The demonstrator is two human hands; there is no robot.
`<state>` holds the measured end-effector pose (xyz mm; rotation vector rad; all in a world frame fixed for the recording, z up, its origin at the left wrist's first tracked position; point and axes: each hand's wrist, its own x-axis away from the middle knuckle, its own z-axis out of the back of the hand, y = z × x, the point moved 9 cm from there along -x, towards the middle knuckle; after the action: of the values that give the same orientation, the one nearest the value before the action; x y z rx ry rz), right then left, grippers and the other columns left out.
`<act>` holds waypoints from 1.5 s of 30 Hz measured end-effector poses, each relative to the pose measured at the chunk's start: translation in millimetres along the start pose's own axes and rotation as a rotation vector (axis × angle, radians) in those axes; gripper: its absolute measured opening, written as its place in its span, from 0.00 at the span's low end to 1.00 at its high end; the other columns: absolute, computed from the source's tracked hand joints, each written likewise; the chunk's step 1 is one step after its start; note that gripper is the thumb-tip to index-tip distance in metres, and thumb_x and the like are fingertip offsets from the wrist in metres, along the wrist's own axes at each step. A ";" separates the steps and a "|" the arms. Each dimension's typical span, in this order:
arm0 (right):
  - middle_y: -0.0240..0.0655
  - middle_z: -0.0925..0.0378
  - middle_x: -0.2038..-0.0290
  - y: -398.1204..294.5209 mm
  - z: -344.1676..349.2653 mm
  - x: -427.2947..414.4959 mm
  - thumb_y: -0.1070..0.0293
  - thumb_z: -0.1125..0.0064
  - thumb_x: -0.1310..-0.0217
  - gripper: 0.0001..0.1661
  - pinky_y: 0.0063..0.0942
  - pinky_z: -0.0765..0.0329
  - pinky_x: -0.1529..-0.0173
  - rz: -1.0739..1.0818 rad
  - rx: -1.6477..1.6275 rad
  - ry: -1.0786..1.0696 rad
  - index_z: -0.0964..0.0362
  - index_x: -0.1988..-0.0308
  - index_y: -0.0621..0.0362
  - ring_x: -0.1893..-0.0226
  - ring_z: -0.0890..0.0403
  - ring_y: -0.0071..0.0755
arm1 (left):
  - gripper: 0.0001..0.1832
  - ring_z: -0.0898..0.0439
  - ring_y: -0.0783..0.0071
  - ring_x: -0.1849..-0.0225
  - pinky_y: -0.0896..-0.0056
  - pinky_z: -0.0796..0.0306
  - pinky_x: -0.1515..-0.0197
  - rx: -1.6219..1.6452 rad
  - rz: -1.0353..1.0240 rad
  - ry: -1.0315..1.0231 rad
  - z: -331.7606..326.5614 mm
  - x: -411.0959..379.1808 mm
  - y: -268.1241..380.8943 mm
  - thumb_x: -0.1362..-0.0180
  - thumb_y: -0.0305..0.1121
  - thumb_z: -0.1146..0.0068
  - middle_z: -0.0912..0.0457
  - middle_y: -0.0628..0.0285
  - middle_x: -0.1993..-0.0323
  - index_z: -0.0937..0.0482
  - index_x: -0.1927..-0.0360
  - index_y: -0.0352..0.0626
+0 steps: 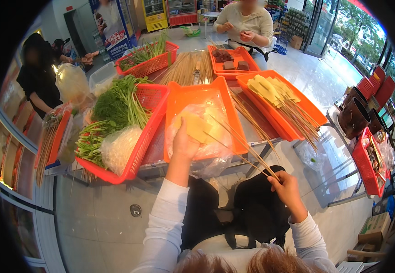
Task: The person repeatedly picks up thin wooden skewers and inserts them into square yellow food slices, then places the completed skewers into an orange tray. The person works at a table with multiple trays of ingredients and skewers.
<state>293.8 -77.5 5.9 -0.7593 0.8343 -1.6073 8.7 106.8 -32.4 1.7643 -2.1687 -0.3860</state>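
My left hand [185, 141] is on a flat yellow tofu-skin-like sheet [199, 128], its thumb over the top. The sheet lies over a clear plastic bag in an orange plastic tray [230, 102] right before me. My right hand [283, 186] pinches several thin bamboo skewers [252, 150] near their lower ends, above my right knee. Their tips point up and left, and one tip reaches the yellow sheet; whether it pierces the sheet I cannot tell. Folded yellow sheets on skewers [272, 89] fill another orange tray to the right.
A red basket [156, 112] of leafy greens and bagged white strands stands left. Beyond are loose skewers [187, 66], a basket of green stalks [143, 56] and a tray of dark red blocks [230, 63]. A person [247, 24] sits opposite; another [40, 75] stands at the left.
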 end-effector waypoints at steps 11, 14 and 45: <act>0.29 0.29 0.85 3.1 -25.3 -3.8 0.69 0.41 0.43 0.09 0.17 0.36 0.79 0.051 -0.114 -0.002 0.28 0.72 0.64 0.84 0.29 0.16 | 0.14 0.23 0.64 0.52 0.66 0.27 0.50 -0.192 0.034 -0.021 -5.2 3.4 -7.5 0.35 0.30 0.58 0.24 0.55 0.52 0.32 0.49 0.37; 0.29 0.29 0.86 -2.0 -34.4 -9.6 0.69 0.41 0.43 0.09 0.16 0.37 0.79 0.062 -0.113 -0.012 0.28 0.72 0.64 0.84 0.29 0.15 | 0.14 0.23 0.64 0.51 0.68 0.26 0.52 -0.309 -0.029 -0.063 -15.7 9.2 -2.4 0.36 0.30 0.57 0.24 0.55 0.53 0.32 0.49 0.36; 0.30 0.28 0.85 7.6 -34.6 -6.3 0.69 0.40 0.44 0.09 0.17 0.37 0.79 0.034 -0.107 0.022 0.26 0.71 0.64 0.85 0.30 0.16 | 0.22 0.27 0.60 0.48 0.55 0.33 0.45 -0.175 -0.144 0.033 -8.5 11.8 8.6 0.33 0.43 0.63 0.26 0.55 0.49 0.35 0.44 0.37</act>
<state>270.3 -68.0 -19.5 -0.7999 0.9502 -1.5526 2.3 96.9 -20.3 1.8194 -1.9279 -0.5587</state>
